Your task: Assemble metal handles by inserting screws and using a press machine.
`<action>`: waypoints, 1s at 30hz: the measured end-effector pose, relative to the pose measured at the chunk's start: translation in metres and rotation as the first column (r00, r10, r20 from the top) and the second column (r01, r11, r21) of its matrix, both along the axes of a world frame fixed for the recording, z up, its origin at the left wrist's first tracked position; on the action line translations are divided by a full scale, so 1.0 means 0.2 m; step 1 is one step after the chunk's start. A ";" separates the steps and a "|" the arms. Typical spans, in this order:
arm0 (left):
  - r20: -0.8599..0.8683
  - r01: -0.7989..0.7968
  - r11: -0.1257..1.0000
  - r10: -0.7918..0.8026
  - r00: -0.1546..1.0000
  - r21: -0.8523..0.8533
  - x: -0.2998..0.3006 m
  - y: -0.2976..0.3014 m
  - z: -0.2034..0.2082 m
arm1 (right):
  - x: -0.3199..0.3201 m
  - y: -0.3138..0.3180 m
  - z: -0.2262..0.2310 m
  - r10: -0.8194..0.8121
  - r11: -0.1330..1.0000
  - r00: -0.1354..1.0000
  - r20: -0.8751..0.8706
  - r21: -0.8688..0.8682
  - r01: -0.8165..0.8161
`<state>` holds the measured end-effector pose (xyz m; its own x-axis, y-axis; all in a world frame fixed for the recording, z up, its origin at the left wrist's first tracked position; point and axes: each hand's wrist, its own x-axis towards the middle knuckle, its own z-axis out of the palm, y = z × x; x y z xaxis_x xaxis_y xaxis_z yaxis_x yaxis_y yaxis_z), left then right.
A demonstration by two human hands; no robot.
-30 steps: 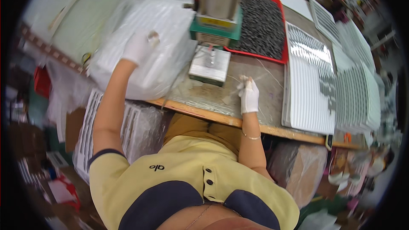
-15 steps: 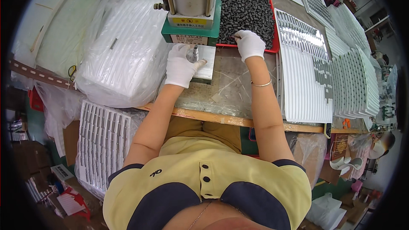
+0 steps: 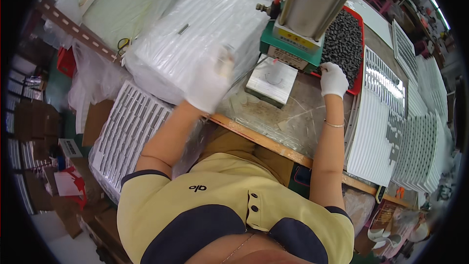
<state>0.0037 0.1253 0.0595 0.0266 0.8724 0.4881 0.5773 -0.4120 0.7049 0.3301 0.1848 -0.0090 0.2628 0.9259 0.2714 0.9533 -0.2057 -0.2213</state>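
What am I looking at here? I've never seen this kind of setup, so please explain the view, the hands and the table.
There is no robot: a person wearing white gloves works at a bench. The view comes from a fisheye camera on their head, looking down, so straight edges bend.

Ahead stands a green and grey machine with a flat metal block beneath it. Right of it, a red tray holds many small dark pieces; farther right lies a white ridged panel.

The left hand, blurred, is over a plastic-wrapped white stack. The right hand is at the red tray's near edge. I can't tell whether either holds anything.
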 end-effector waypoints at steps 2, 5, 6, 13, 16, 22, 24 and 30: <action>0.150 -0.146 0.972 0.174 0.973 -0.185 -0.24 0.17 0.10 | -0.01 -0.01 -0.01 -0.019 1.000 1.000 -0.017 0.022 0.019; -0.377 -0.393 0.919 0.372 0.848 0.024 -0.68 0.55 0.01 | -0.03 -0.01 -0.02 0.000 0.998 0.995 -0.103 0.065 0.006; -0.453 -0.377 0.913 0.406 0.794 0.157 -0.83 0.65 -0.10 | -0.06 0.00 -0.03 0.019 0.996 0.993 -0.119 0.086 -0.009; -0.646 -0.428 0.847 0.140 0.751 -0.315 -0.96 0.80 -0.20 | -0.04 -0.18 0.04 0.044 0.982 0.944 -0.327 0.190 0.021; -0.414 -0.323 0.921 0.213 0.885 -0.216 -0.95 0.72 -0.20 | -0.03 -0.31 0.08 0.128 0.969 0.884 -0.449 0.246 -0.016; -0.094 0.032 0.914 -0.077 0.993 -0.405 -0.27 0.18 0.06 | -0.11 -0.58 0.25 0.264 0.953 0.671 -0.693 0.292 -0.074; 0.132 0.271 0.863 -0.237 0.962 -0.427 -0.02 0.01 0.01 | -0.20 -0.62 0.37 0.346 0.931 0.692 -0.633 0.321 -0.172; 0.298 0.455 0.790 -0.355 0.886 -0.410 0.33 -0.14 -0.09 | -0.23 -0.66 0.44 0.483 0.873 0.720 -0.499 0.331 -0.357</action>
<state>0.0707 0.0969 0.0417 0.3768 0.9236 0.0707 0.2610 -0.1791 0.9486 0.2844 0.0519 0.0794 0.0199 0.9193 0.3930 0.6277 0.2945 -0.7207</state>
